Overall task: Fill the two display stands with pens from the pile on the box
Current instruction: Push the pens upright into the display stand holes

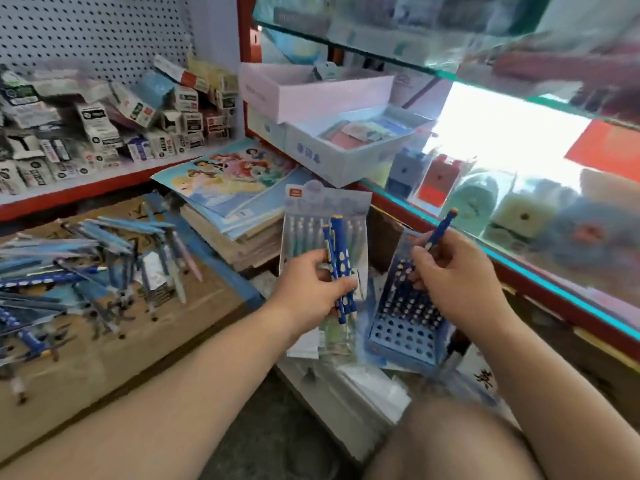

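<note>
Head view, left hand [311, 289] fingers clamped on blue pens [341, 268], right hand [457, 275] pinching one pen [441, 227], stand [405, 327] half hidden

Both forearms are bare, with no sleeve in view. The left hand [311, 285] and right hand [457, 275] wear no gloves, rings or watch. A bare knee [450, 441] shows at the lower edge.

I log: small boxed goods [104, 133] heaped on the pegboard shelf [86, 181]; cartoon-cover books [228, 178] stacked beside; a pale pink box [311, 95] atop a light blue box [349, 150]; glass counter [519, 216] holding blurred items.
</note>
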The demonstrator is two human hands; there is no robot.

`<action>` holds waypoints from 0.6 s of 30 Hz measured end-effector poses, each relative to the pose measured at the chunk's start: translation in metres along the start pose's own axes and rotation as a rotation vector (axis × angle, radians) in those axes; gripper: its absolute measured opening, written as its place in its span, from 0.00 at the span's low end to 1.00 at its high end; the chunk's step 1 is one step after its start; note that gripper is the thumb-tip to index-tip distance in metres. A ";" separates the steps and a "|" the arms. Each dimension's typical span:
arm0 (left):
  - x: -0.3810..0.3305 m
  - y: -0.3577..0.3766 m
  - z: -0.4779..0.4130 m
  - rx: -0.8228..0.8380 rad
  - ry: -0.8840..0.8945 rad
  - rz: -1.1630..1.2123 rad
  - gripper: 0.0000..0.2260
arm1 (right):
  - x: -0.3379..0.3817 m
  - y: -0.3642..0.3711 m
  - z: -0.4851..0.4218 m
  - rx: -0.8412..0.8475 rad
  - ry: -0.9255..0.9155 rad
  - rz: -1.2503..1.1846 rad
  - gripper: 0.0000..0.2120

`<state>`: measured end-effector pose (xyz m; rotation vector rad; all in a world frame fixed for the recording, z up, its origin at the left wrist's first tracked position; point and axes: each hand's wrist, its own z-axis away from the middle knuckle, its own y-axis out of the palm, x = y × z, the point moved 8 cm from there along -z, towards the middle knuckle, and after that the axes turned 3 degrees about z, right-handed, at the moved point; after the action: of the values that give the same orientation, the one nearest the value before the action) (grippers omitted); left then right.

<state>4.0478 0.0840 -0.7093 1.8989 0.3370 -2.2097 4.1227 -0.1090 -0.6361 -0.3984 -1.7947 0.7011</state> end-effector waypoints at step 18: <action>0.046 0.043 -0.002 0.150 -0.066 -0.210 0.11 | -0.066 0.017 0.006 0.154 0.029 0.215 0.03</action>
<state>4.0561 0.0436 -0.7563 1.9393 0.3857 -2.4917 4.1379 -0.1362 -0.6966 -0.4989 -1.6725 0.9727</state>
